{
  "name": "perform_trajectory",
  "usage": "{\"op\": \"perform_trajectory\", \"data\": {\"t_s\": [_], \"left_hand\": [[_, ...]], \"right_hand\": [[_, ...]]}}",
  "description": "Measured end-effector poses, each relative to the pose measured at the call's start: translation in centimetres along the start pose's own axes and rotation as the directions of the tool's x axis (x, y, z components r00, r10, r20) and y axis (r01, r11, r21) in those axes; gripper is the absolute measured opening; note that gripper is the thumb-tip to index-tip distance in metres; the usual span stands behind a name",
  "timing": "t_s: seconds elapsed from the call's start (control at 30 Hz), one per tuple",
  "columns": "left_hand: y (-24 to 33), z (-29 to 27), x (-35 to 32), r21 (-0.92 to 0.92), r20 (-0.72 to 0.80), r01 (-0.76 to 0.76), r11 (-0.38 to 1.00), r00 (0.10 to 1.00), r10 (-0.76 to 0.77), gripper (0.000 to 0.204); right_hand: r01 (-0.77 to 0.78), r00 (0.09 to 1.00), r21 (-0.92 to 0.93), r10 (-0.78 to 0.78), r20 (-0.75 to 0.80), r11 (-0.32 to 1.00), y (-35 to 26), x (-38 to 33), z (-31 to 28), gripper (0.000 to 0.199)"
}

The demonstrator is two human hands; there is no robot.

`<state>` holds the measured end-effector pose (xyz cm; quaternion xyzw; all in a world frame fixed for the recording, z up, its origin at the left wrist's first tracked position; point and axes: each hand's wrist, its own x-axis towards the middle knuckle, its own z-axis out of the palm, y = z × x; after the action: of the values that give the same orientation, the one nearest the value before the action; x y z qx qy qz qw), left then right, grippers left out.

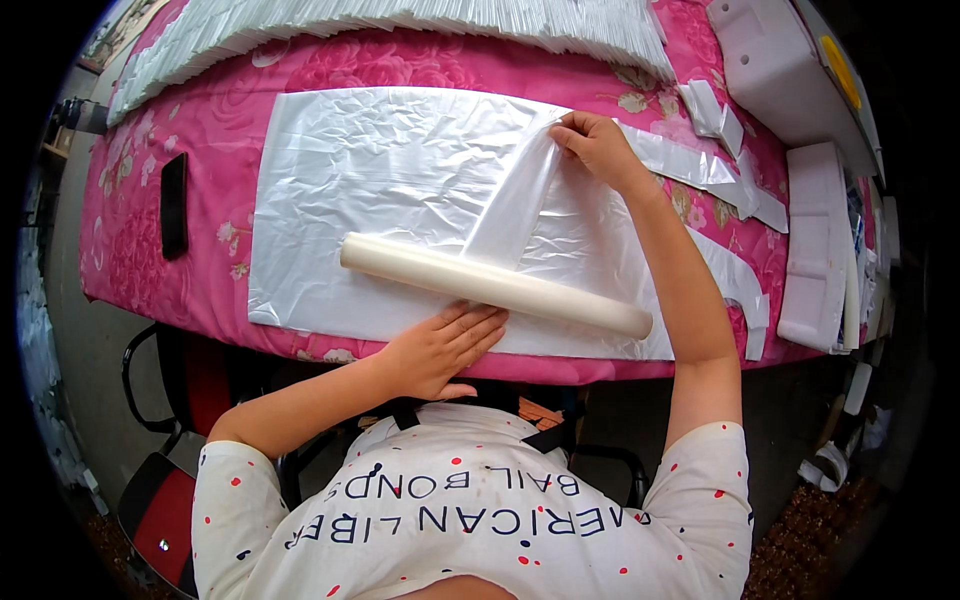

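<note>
Roll: long white cylinder, smooth, matte, lying slantwise near front edge of the desk; its L end sits higher in frame, R end lower, close to front edge. A narrow strip of thin white film rises off the roll approx. mid-length, going up and away to the R hand.

R hand: fingers pressed together, pinching top end of the film strip, lifted off the surface toward desk centre-right. L hand: flat, fingers spread slightly, palm down at front edge, fingertips touching near side of the roll.

Under the roll: large crinkled white plastic sheet, covers most of desk middle, reaches front edge. Desk cover is pink w/ floral print.

Edges/room: back edge taken by a long row of stacked white pieces. L edge: black flat oblong object, well apart from the sheet. R side: loose white cut strips, white foam blocks at R edge. Open pink cloth between black object and sheet.

Hard to see: far R beyond foam blocks dark, cluttered, can't make out. Rear R corner white moulded object cut off by the frame rim. Below desk: chair parts, partly hidden by the person's torso.
</note>
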<state>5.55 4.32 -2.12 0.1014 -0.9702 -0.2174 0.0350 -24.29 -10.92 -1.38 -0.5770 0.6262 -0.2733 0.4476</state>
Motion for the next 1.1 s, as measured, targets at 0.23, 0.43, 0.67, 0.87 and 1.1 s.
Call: {"op": "perform_trajectory", "data": {"t_s": [0.23,0.43,0.67,0.87,1.1], "left_hand": [[1.1,0.9,-0.2,0.082,0.005,0.068,0.994,0.998,-0.068,0.078],[2.0,2.7,-0.6,0.182,-0.011,0.088,0.979,0.996,-0.087,0.076],[2.5,2.1,-0.6,0.234,-0.009,0.087,0.968,0.996,-0.087,0.073],[1.5,1.3,-1.1,0.065,-0.025,-0.014,0.998,1.000,0.016,0.074],[2.2,2.7,-1.1,0.365,-0.008,0.062,0.929,0.998,-0.063,0.060]], "right_hand": [[0.212,0.924,-0.267,-0.282,-0.259,0.940,-3.5,-6.0,2.6,0.043],[0.365,0.914,-0.534,-0.404,0.047,0.763,-5.7,-17.9,11.1,0.049],[0.179,0.880,-0.711,-0.434,-0.193,0.680,-0.9,-16.0,6.6,0.046],[-0.129,0.782,-0.722,-0.378,-0.495,0.680,2.8,-15.1,-0.9,0.042],[0.414,0.823,-0.608,-0.563,-0.068,0.678,-2.2,-18.6,7.6,0.043]]}}
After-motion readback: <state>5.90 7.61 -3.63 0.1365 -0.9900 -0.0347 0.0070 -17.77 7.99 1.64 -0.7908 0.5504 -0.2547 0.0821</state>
